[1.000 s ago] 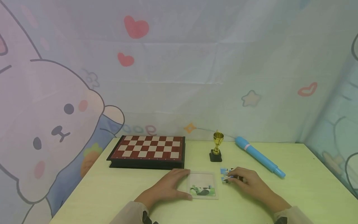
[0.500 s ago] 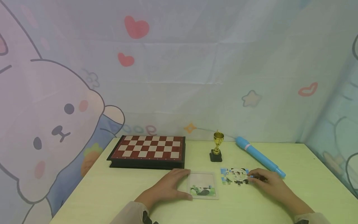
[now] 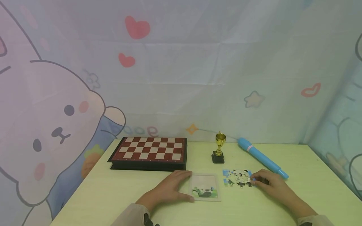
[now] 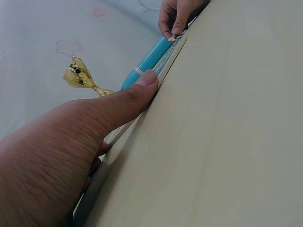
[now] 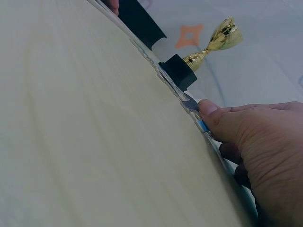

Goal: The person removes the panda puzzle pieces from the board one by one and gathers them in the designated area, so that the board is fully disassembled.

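The right hand [image 3: 271, 185] has slid off the loose puzzle pieces [image 3: 237, 178], uncovering the panda face, and now pinches the cluster's right edge. The left hand [image 3: 169, 188] stays flat, fingers extended, steadying the puzzle tray [image 3: 204, 187].

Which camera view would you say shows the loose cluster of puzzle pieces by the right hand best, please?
The head view: the puzzle pieces lie face-up, their printed picture visible beside the right hand. The right wrist view catches only a thin edge-on sliver at the fingertips; the left wrist view shows them tiny and far off.
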`<action>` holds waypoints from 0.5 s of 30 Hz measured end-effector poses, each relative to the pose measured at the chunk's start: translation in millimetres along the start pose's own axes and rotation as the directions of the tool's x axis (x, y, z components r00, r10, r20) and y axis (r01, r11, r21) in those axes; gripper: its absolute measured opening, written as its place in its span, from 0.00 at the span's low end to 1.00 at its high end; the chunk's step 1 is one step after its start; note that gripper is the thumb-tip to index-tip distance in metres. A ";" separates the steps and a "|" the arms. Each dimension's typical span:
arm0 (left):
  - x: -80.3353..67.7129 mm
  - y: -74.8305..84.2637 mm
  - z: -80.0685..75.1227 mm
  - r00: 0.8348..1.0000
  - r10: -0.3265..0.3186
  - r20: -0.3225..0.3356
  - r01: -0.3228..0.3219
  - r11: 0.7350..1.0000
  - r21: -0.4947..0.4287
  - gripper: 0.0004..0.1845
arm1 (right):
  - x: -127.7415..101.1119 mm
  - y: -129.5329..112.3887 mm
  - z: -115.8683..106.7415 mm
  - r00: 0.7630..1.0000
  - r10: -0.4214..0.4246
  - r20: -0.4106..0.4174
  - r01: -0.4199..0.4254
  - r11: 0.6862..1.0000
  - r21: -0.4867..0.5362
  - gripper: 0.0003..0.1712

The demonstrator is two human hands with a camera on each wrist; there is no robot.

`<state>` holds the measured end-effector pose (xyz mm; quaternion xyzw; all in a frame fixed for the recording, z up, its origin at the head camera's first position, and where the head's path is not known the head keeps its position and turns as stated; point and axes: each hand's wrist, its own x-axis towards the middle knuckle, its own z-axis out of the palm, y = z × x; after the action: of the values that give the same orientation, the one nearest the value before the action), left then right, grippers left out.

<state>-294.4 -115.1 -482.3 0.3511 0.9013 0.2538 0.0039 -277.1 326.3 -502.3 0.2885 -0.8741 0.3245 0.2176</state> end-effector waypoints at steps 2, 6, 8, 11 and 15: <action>-0.2 0.3 -0.2 1.000 0.000 0.000 0.000 1.000 0.000 0.55 | 0.2 0.6 0.1 1.000 -0.008 -0.003 0.008 1.000 -0.010 0.14; -0.1 0.2 0.1 1.000 0.003 -0.001 -0.003 1.000 0.002 0.54 | 0.3 1.1 -0.3 1.000 -0.024 -0.005 0.024 1.000 -0.013 0.15; -0.2 0.2 0.4 1.000 0.005 -0.004 -0.005 1.000 0.000 0.54 | 0.5 0.8 -0.4 0.999 -0.032 -0.006 0.032 0.999 -0.014 0.15; -0.1 0.0 0.7 1.000 0.007 -0.004 -0.007 1.000 -0.001 0.54 | 0.8 0.4 -0.4 0.999 -0.032 -0.004 0.032 0.999 -0.011 0.15; -0.1 -0.2 0.8 1.000 0.010 -0.005 -0.010 1.000 0.002 0.54 | 0.7 0.1 -0.6 1.000 -0.009 0.004 0.009 1.000 -0.012 0.13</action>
<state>-294.3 -115.0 -483.2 0.3549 0.8998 0.2538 -0.0001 -277.6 326.5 -501.6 0.2915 -0.8752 0.3177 0.2192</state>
